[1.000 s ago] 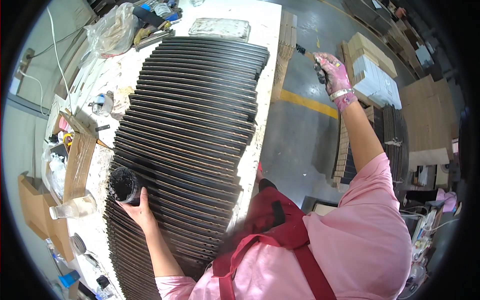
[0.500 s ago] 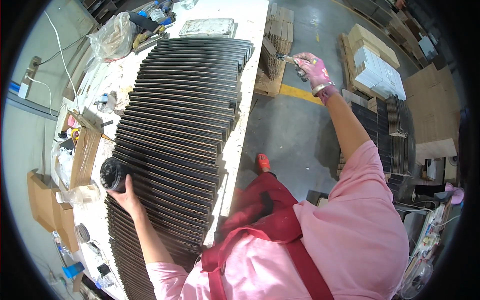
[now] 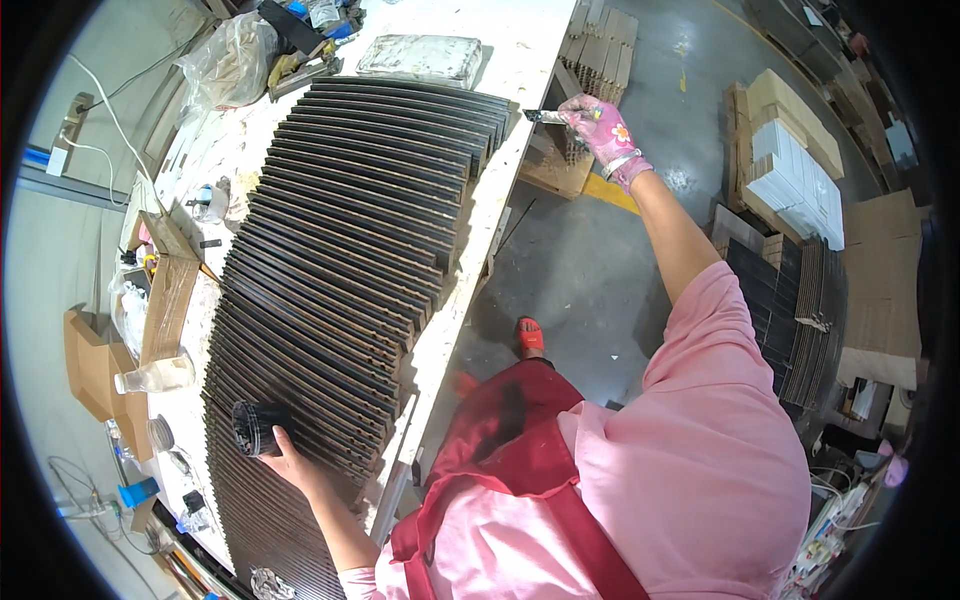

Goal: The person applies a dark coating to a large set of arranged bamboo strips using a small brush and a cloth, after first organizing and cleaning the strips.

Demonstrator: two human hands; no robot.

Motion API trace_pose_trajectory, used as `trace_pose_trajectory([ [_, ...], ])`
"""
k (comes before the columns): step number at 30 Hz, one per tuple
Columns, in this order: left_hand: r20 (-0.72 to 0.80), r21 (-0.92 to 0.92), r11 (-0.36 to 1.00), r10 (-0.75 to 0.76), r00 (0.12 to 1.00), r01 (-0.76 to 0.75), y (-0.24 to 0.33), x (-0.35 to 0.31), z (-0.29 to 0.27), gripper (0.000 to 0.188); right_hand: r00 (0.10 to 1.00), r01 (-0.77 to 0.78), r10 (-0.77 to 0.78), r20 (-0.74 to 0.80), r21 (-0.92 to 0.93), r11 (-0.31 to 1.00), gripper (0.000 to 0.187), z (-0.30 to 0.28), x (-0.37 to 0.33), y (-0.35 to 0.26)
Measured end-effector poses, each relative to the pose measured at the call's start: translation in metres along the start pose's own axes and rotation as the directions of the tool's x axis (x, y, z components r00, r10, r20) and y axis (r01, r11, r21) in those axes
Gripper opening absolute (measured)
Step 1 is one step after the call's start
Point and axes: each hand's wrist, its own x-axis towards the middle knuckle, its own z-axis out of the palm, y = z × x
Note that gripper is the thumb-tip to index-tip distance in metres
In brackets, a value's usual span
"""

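Many black-edged boards [image 3: 345, 235] stand on edge, packed side by side in a long curved row on a white table. My bare left hand [image 3: 290, 463] grips a dark jar [image 3: 250, 430] coated in black over the near left part of the row. Out past the row's far right end, my right hand [image 3: 605, 138], in a stained pink glove, is closed around a small paintbrush [image 3: 541, 117]. The brush's black tip points left, over the table's right edge and apart from the boards. What is inside the jar cannot be made out.
The white table [image 3: 440, 345] runs away from me. Along its left side are a clear bottle [image 3: 155, 376], an open cardboard box [image 3: 95, 370] and a plastic bag [image 3: 232, 60]. A stained flat block [image 3: 420, 58] lies beyond the boards. Stacked boards [image 3: 600, 50] and a loaded pallet [image 3: 795, 175] stand right.
My left hand has brought the jar nearer to me along the row. My right hand has moved the brush leftward, to the table's edge. The view has shifted a little.
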Motion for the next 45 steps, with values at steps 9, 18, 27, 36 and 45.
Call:
trace_pose_trajectory([
  [9,-0.153,0.099,0.988,-0.106,0.983,0.122,0.001,-0.003,0.006,0.059,0.986,0.103,-0.076,0.151,-0.183,0.978,0.015,-0.003,0.013,-0.006],
  [18,-0.190,0.155,0.984,-0.053,0.980,0.083,0.006,-0.004,0.015,0.062,0.961,0.242,-0.188,0.203,-0.288,0.927,0.017,0.009,0.025,-0.015],
  [27,-0.164,0.171,0.980,-0.074,0.984,0.103,0.000,-0.003,0.009,0.063,0.961,0.272,-0.230,0.151,-0.397,0.877,0.019,-0.002,0.025,-0.022],
  [36,-0.171,0.153,0.982,-0.081,0.982,0.108,-0.002,-0.003,0.007,0.063,0.960,0.280,-0.241,0.142,-0.472,0.836,0.014,0.012,0.021,-0.037],
  [45,-0.148,0.151,0.984,-0.069,0.987,0.092,-0.001,-0.003,0.009,0.068,0.963,0.269,-0.216,0.161,-0.549,0.791,0.013,0.012,0.021,-0.041],
])
